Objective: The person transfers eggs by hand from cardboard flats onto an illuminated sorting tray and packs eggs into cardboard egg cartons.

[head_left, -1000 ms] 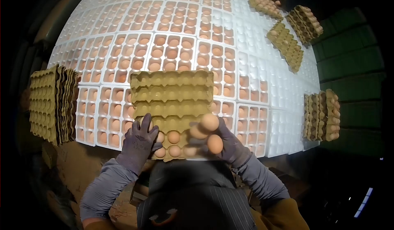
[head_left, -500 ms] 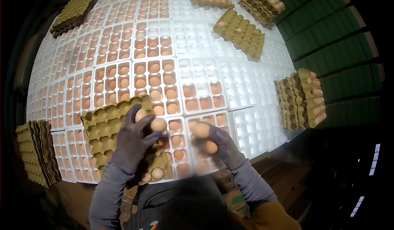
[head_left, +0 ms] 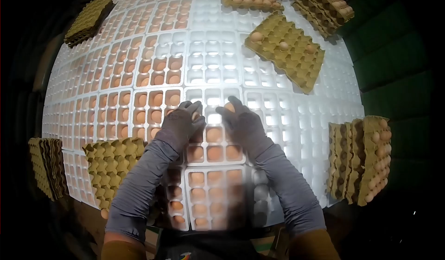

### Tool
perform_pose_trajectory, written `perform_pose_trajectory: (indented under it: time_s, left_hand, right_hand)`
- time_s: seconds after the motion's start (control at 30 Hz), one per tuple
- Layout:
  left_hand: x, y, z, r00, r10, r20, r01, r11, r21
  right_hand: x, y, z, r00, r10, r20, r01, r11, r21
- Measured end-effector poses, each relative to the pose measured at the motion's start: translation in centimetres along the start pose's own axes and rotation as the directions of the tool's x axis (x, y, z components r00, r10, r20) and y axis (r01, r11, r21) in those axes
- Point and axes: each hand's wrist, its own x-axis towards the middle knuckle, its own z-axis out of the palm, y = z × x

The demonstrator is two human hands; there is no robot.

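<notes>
My left hand (head_left: 181, 125) is closed around an egg (head_left: 195, 116), mostly hidden by its gloved fingers, over the left side of a white foam egg tray (head_left: 185, 158). Across from it, my right hand (head_left: 243, 125) grips another egg (head_left: 229, 107) at its fingertips, above the tray's right side. Brown eggs (head_left: 214, 135) sit in the tray's nearer cells, while the far row between and beyond the hands is bare. Both hands wear grey gloves and long grey sleeve covers. Beside my left forearm lies a pulp egg flat (head_left: 111, 160), partly covered by the arm.
Filled foam trays (head_left: 157, 102) spread to the left, unfilled ones (head_left: 296, 125) to the right. A pulp flat with a few eggs (head_left: 296, 51) lies at the far right. Stacked flats with eggs (head_left: 359, 160) stand at the right edge; stacked flats without eggs (head_left: 46, 167) stand left.
Both hands have moved forward from the nearest trays and the pulp flat to the tray beyond, carrying eggs. The view has shifted too.
</notes>
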Motion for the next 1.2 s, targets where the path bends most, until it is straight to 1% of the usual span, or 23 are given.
perform_pose_trajectory:
  time_s: [0.1,0.13,0.17,0.2,0.27,0.33,0.4,0.47,0.5,0.57,0.63,0.7,0.73,0.77,0.8,0.83,0.87,0.9,1.0,1.1,1.13,1.17,1.2]
  left_hand:
    - [3.1,-0.2,0.0,0.979,0.009,-0.204,-0.056,0.973,-0.225]
    - [4.7,-0.7,0.8,0.93,0.121,-0.348,-0.208,0.952,-0.223]
    - [5.7,-1.0,1.9,0.92,0.099,-0.379,-0.208,0.943,-0.26]
    - [6.6,-1.2,2.6,0.915,0.108,-0.389,-0.199,0.959,-0.203]
    - [7.3,-1.7,3.4,0.893,0.149,-0.424,-0.201,0.976,-0.081]
    - [5.8,-1.3,2.3,0.879,0.103,-0.466,-0.187,0.973,-0.138]
    - [2.9,-1.4,0.3,0.852,0.085,-0.517,-0.236,0.943,-0.233]
    - [-2.9,-1.7,-3.1,0.896,0.047,-0.443,-0.221,0.91,-0.35]
    - [-6.0,-2.6,-4.7,0.919,0.038,-0.393,-0.195,0.909,-0.367]
    - [-13.1,-5.2,-7.7,0.948,0.011,-0.318,-0.111,0.948,-0.298]
    - [-20.2,-8.5,-10.0,0.947,-0.144,-0.287,0.056,0.954,-0.293]
    - [-26.6,-11.8,-12.4,0.917,-0.307,-0.254,0.2,0.906,-0.373]
    - [-29.8,-14.3,-12.8,0.915,-0.29,-0.281,0.212,0.937,-0.277]
    - [-32.6,-16.1,-13.3,0.95,-0.219,-0.224,0.186,0.97,-0.156]
    - [-35.1,-17.8,-13.7,0.976,-0.148,-0.159,0.143,0.989,-0.038]
    - [-37.1,-19.1,-13.9,0.993,-0.08,-0.085,0.087,0.993,0.078]
    - [-38.6,-20.0,-13.8,1.0,0.008,-0.024,-0.003,0.978,0.206]
    - [-40.1,-20.9,-13.4,1.0,0.017,-0.021,-0.012,0.976,0.216]
    - [-42.7,-23.0,-11.1,0.998,0.042,-0.054,-0.028,0.972,0.231]
    - [-43.0,-24.3,-10.6,0.99,0.106,-0.097,-0.091,0.984,0.152]
    - [-42.7,-24.6,-11.3,0.981,0.158,-0.108,-0.145,0.982,0.117]
    - [-43.0,-25.1,-11.1,0.982,0.098,-0.158,-0.098,0.995,0.008]
    - [-43.3,-25.6,-10.9,0.979,0.038,-0.198,-0.059,0.993,-0.102]
  right_hand:
    - [1.9,-1.1,1.2,0.986,0.002,0.169,-0.026,0.99,0.142]
    - [2.4,-1.2,0.7,0.993,0.051,0.108,-0.069,0.982,0.175]
    - [3.1,-1.2,0.4,0.994,0.099,0.048,-0.107,0.972,0.208]
    - [3.8,-0.2,1.5,0.961,0.071,-0.267,0.024,0.942,0.336]
    - [5.7,1.5,2.4,0.936,0.077,-0.344,0.052,0.935,0.351]
    - [6.2,2.8,4.0,0.923,0.029,-0.384,0.108,0.938,0.33]
    - [5.3,3.0,3.8,0.923,0.073,-0.378,0.102,0.9,0.423]
    - [3.7,1.7,2.1,0.934,0.164,-0.318,0.055,0.813,0.579]
    - [2.4,-0.2,0.5,0.931,0.291,-0.218,-0.029,0.656,0.755]
    - [-0.3,-4.3,-1.9,0.933,0.348,-0.087,-0.1,0.487,0.868]
    - [-3.4,-9.6,-3.0,0.957,0.289,-0.003,-0.171,0.575,0.8]
    - [-6.7,-15.1,-2.1,1.0,0.019,-0.019,-0.002,0.758,0.652]
    - [-8.3,-18.4,-1.1,0.997,-0.053,0.063,0.002,0.785,0.619]
    - [-9.5,-20.7,1.5,0.963,-0.257,-0.083,0.253,0.752,0.608]
    - [-10.5,-23.3,2.3,0.936,-0.325,0.134,0.186,0.782,0.595]
    - [-12.2,-25.5,5.5,0.941,-0.281,0.186,0.115,0.786,0.608]
    - [-12.1,-28.1,6.6,0.919,-0.336,0.206,0.197,0.845,0.497]
    - [-12.2,-30.1,7.4,0.892,-0.385,0.235,0.281,0.882,0.38]
    - [-13.7,-32.1,9.5,0.917,-0.396,0.049,0.374,0.895,0.243]
    - [-13.3,-33.4,5.0,0.965,-0.092,0.244,-0.057,0.837,0.544]
    - [-13.2,-34.5,4.3,0.91,0.185,0.372,-0.415,0.395,0.82]
    - [-12.5,-35.3,2.5,0.757,0.234,0.61,-0.616,-0.059,0.786]
    - [-11.6,-35.1,3.4,0.919,0.069,0.387,-0.376,0.442,0.815]
